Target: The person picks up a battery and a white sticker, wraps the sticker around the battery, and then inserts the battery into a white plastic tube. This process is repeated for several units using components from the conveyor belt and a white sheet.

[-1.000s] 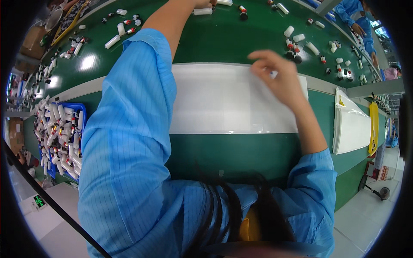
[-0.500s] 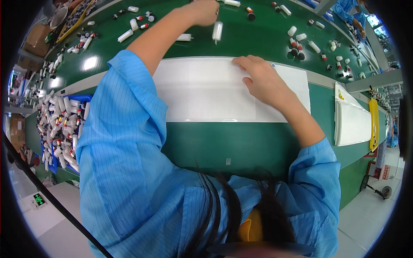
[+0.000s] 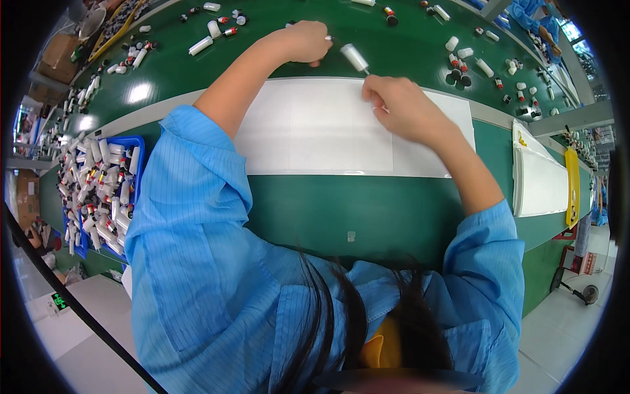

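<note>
The left grip (image 3: 305, 41) hides whatever it may hold. Whether the tip of a tube (image 3: 354, 58) meets the right grip (image 3: 405, 106) is too small to tell. The upper edge crops a co-worker (image 3: 525, 12).

1 green-and-black sign (image 3: 60, 301) on a pale surface (image 3: 95, 301) at the far left, its marks illegible

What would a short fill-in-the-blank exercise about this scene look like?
1. The blue plastic tray, heaped with white cylindrical pieces, is on the person's ____ side.
2. The smooth, flat tabletop nearest the person is coloured ____.
3. The white cylindrical tube with a thin tip points that tip toward the person's bare ____ hand.

Missing words: left; green; right.
</note>
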Demonstrator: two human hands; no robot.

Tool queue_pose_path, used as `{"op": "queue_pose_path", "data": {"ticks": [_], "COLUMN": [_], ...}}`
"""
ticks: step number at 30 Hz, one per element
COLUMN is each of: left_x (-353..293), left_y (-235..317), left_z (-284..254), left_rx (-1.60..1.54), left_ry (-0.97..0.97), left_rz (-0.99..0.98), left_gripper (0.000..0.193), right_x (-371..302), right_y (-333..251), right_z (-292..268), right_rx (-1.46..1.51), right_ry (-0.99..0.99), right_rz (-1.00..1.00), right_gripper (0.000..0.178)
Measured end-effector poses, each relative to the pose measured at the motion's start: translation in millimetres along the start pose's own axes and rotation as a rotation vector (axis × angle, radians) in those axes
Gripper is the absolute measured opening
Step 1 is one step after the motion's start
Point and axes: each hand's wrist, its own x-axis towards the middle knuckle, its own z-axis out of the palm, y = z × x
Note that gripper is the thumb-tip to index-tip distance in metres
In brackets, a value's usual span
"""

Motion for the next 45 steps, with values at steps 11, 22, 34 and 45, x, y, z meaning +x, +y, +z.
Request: {"op": "queue_pose_path", "data": {"ticks": [11, 22, 34, 45], "left_x": [12, -8, -16, -13], "left_y": [14, 59, 84, 79], "left_z": [34, 53, 64, 55], "left_rx": [-1.544, -1.918, -1.789, -1.831], "left_ry": [-0.318, -0.382, -0.25, -0.724], "left_rz": [0.167, 0.42, 0.54, 0.503], "left_gripper": [0.028, 0.026, 0.037, 0.052], "right_x": [-2, 3, -1, -8], "right_y": [14, 14, 20, 44], "right_z": [-5, -1, 8, -9], "right_rx": [0.944, 1.846, 1.746, 1.594], "right_ry": [0.475, 0.832, 0.787, 0.534], "right_rz": [0.109, 0.089, 0.195, 0.27], "right_gripper": [0.019, 0.016, 0.024, 0.029]}}
